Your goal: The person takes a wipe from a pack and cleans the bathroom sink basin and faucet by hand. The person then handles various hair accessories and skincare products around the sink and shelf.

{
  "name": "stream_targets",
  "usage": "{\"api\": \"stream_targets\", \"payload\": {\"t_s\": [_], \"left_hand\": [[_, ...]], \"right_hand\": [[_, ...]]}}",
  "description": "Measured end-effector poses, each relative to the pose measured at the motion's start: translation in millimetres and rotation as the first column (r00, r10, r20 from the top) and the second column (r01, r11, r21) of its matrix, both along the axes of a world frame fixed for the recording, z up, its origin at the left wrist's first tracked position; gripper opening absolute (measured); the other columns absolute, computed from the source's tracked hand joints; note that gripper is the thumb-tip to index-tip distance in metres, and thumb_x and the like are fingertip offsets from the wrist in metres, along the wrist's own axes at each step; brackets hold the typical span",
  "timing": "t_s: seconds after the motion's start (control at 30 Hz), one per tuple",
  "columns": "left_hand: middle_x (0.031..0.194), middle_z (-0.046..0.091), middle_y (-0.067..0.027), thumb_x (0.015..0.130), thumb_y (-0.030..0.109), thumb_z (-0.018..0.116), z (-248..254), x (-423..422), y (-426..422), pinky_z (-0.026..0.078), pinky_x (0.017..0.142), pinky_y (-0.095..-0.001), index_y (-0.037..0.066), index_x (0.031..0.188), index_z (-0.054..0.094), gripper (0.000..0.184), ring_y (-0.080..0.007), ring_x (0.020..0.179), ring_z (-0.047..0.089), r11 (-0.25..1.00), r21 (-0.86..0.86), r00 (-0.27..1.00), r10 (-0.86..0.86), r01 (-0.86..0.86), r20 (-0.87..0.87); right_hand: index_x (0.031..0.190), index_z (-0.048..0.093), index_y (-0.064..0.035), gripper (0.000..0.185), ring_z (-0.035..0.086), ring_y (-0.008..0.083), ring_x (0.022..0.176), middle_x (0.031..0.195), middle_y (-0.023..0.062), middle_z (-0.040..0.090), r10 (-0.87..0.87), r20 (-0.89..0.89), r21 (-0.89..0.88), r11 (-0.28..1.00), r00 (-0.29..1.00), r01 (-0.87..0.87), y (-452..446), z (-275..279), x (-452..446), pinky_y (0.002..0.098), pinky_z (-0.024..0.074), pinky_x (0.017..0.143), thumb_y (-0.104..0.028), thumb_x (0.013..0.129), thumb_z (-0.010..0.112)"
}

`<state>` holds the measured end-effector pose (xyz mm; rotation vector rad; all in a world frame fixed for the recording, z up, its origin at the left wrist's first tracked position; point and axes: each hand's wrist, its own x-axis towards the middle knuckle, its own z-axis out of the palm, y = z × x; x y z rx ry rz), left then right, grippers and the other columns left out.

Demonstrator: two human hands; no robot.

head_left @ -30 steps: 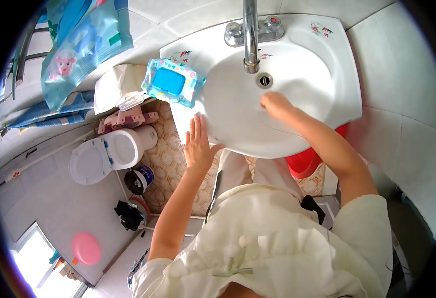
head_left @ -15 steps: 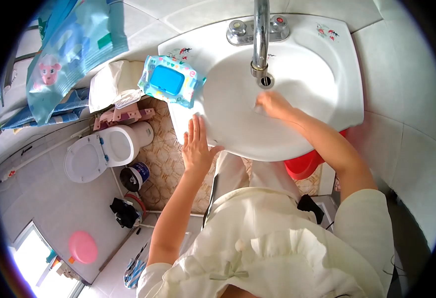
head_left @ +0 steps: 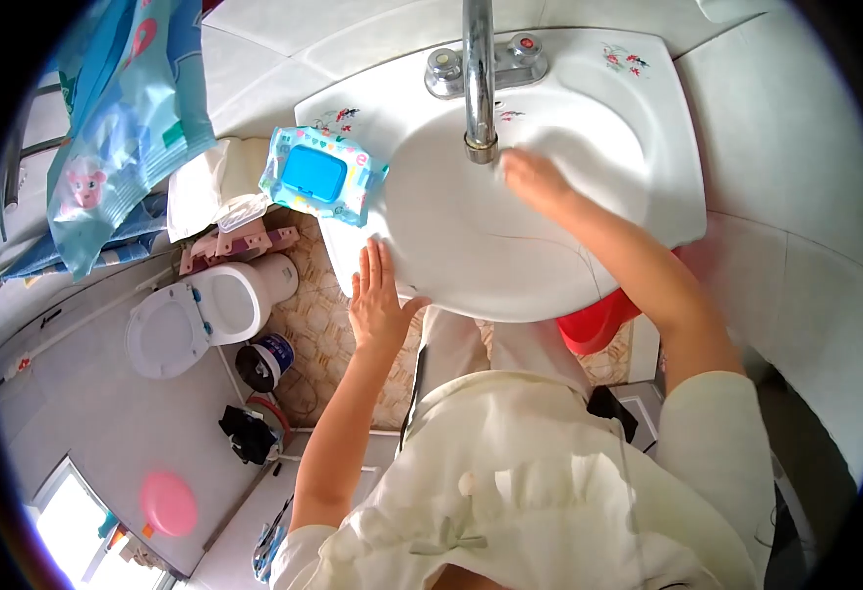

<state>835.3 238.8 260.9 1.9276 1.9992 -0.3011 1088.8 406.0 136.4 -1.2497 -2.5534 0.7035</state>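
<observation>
My left hand (head_left: 377, 307) rests with its fingers stretched out against the front-left rim of the white washbasin (head_left: 510, 290). Close beyond its fingertips, a light-blue pack of wet wipes (head_left: 319, 175) with a blue lid lies on the basin's left corner. My right hand (head_left: 536, 181) reaches over the bowl, its fingers closed just right of the chrome tap spout (head_left: 480, 108). Whatever those fingers hold, if anything, is hidden and slightly blurred. Behind the spout are two tap knobs (head_left: 443, 65).
At upper left hangs a blue printed packet (head_left: 122, 147). Below it are a white toilet (head_left: 227, 303), a dark bucket (head_left: 264, 362) and a pink balloon (head_left: 169, 502). A red basin (head_left: 594, 326) sits beneath the washbasin, and tiled wall (head_left: 776, 128) borders it on the right.
My right hand has moved up the bowl towards the tap spout. The view has shifted slightly; my left hand stays at the rim. A thin curved line now shows across the bowl.
</observation>
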Motion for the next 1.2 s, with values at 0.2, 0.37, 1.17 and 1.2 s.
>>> {"api": "stream_targets", "payload": {"t_s": [0.2, 0.37, 1.17, 1.2], "left_hand": [[0.150, 0.017, -0.0161, 0.067, 0.042, 0.074, 2, 0, 2, 0.031, 0.106, -0.0459, 0.000, 0.143, 0.017, 0.104, -0.0291, 0.138, 0.022, 1.000, 0.021, 1.000, 0.010, -0.011, 0.029], [0.150, 0.017, -0.0159, 0.067, 0.041, 0.075, 5, 0, 2, 0.030, 0.106, -0.0459, 0.000, 0.143, 0.017, 0.104, -0.0291, 0.138, 0.021, 1.000, 0.004, 1.000, 0.009, -0.009, 0.026], [0.150, 0.016, -0.0186, 0.068, 0.036, 0.076, 5, 3, 3, 0.026, 0.109, -0.0443, 0.000, 0.144, 0.014, 0.104, -0.0321, 0.138, 0.019, 0.999, -0.034, 0.999, 0.025, -0.024, 0.039], [0.150, 0.016, -0.0188, 0.068, 0.036, 0.076, 4, 2, 3, 0.026, 0.109, -0.0444, 0.000, 0.144, 0.014, 0.104, -0.0322, 0.138, 0.019, 0.999, -0.034, 0.999, 0.024, -0.023, 0.041]], "right_hand": [[0.077, 0.065, 0.0002, 0.010, 0.058, 0.0272, 0.094, 0.101, 0.0140, 0.057, -0.103, 0.298, -0.003, 0.994, 0.949, 0.108, -43, -22, 39, 0.0373, 0.0531, 0.071, -0.004, 0.075, 0.056], [0.074, 0.063, -0.0005, 0.009, 0.059, 0.0277, 0.089, 0.093, 0.0145, 0.059, 0.094, 0.377, 0.124, 0.981, 0.922, -0.151, -14, -21, 48, 0.0388, 0.0526, 0.066, -0.005, 0.073, 0.055], [0.085, 0.061, 0.0004, 0.013, 0.059, 0.0275, 0.087, 0.090, 0.0128, 0.057, 0.195, 0.324, 0.004, 0.978, 0.926, -0.208, -22, -18, 43, 0.0349, 0.0529, 0.066, -0.004, 0.075, 0.054], [0.080, 0.062, 0.0000, 0.011, 0.058, 0.0274, 0.085, 0.088, 0.0125, 0.057, 0.183, 0.276, 0.177, 0.955, 0.943, -0.237, -11, -23, 44, 0.0347, 0.0531, 0.065, -0.004, 0.075, 0.054]]}}
